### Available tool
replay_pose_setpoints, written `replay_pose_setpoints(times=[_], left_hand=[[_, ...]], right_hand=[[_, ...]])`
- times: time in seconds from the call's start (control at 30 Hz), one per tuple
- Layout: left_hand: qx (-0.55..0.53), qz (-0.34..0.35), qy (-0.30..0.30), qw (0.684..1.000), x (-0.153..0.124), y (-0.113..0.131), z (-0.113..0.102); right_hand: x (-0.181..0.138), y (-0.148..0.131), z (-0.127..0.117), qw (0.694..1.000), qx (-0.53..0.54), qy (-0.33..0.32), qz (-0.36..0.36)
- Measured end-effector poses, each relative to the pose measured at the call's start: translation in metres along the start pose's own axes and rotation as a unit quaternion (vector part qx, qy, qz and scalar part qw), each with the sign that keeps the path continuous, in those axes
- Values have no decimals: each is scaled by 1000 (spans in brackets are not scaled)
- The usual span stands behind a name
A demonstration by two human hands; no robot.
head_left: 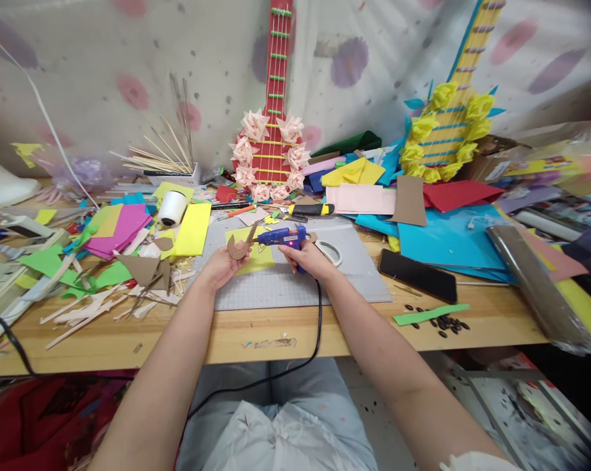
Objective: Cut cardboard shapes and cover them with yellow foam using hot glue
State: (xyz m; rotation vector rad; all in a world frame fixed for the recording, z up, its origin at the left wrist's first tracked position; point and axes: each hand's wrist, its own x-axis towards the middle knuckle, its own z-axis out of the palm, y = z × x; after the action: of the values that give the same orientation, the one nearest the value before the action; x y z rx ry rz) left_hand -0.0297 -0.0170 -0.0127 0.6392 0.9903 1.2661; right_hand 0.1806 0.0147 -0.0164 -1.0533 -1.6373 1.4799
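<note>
In my left hand (pixel 223 267) is a brown curved cutout piece (pixel 237 250) with a hooked end, pinched between the fingers. My right hand (pixel 308 260) is wrapped round a blue hot glue gun (pixel 284 235), a small red light glowing on its side. The gun's nozzle points left, close to the brown piece; whether they touch I cannot tell. Below them a yellow sheet (pixel 259 261) lies on the grey cutting mat (pixel 295 288). Partly behind my right hand rest scissors with a pale grey handle (pixel 335 252).
Behind stand a red paper guitar (pixel 270 154) with pink flowers and a yellow one (pixel 447 124). A black phone (pixel 417 275) and small dark beads (pixel 442 322) lie right. Paper scraps (pixel 92 307) cover the left. The gun's black cord (pixel 319 320) hangs over the table edge.
</note>
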Motion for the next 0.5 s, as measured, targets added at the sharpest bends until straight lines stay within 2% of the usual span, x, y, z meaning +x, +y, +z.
replay_pose_setpoints(times=[0.3, 0.5], left_hand=[[8, -3, 25, 1000, 1, -1, 1], [18, -3, 6, 1000, 1, -1, 0]], right_hand=[[-6, -9, 2, 999, -12, -35, 22], [-3, -10, -1, 999, 2, 48, -2]])
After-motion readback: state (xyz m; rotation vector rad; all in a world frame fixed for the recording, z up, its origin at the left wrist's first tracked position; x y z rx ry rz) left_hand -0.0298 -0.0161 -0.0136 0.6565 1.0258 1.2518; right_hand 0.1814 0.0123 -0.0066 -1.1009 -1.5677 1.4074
